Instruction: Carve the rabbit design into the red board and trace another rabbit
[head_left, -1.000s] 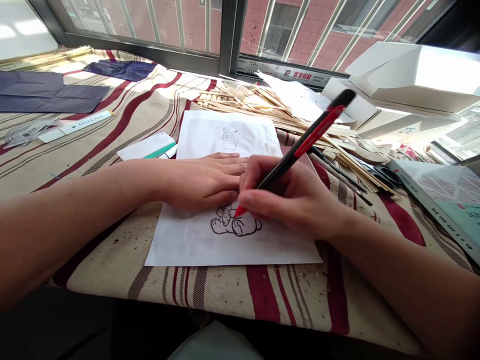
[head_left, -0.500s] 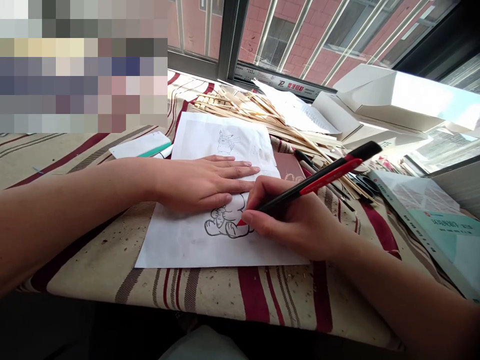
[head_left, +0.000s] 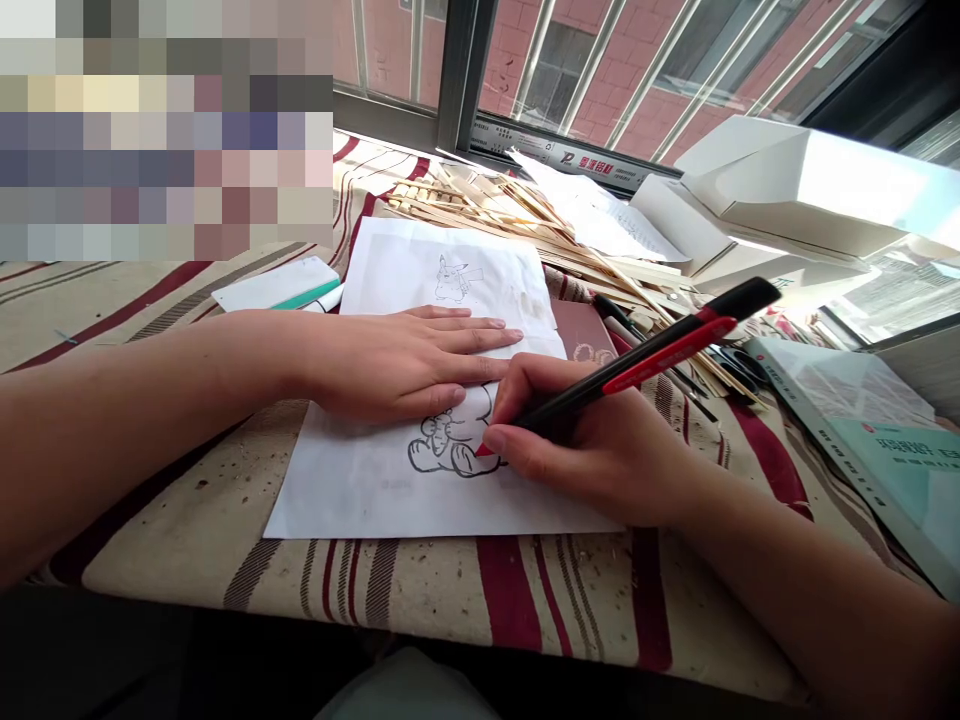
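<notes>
The right hand (head_left: 592,460) pinches a black-and-red pen (head_left: 667,360) between thumb and fingers, close to its writing end. The shaft slants up and to the right, resting back over the hand, and the red tip points down at a rounded foot of the bold-lined drawing (head_left: 439,455). Whether the tip touches the surface cannot be told. The left hand (head_left: 405,365) lies palm down with its fingers extended and slightly spread, flat on the white paper (head_left: 345,490); its thumb and palm edge cover the top of the drawing.

The paper lies in front of the person, and beyond the left fingers it bears a second, thin-lined cartoon figure (head_left: 454,280) with pointed ears. A brown cover (head_left: 589,325) shows from beneath the paper's right edge. To the left, near the left wrist, rests a white flat object (head_left: 274,285) with a teal edge. Behind the paper lie thin wooden strips (head_left: 480,215), with a loose printed sheet (head_left: 600,205) and an open white box (head_left: 780,170) near them. At right, dark scissor handles (head_left: 739,370) sit just beside a pale green book (head_left: 877,440). A striped cloth (head_left: 172,560) spreads beneath everything; a dark-framed window (head_left: 461,90) closes the far side. The upper left corner is pixelated.
</notes>
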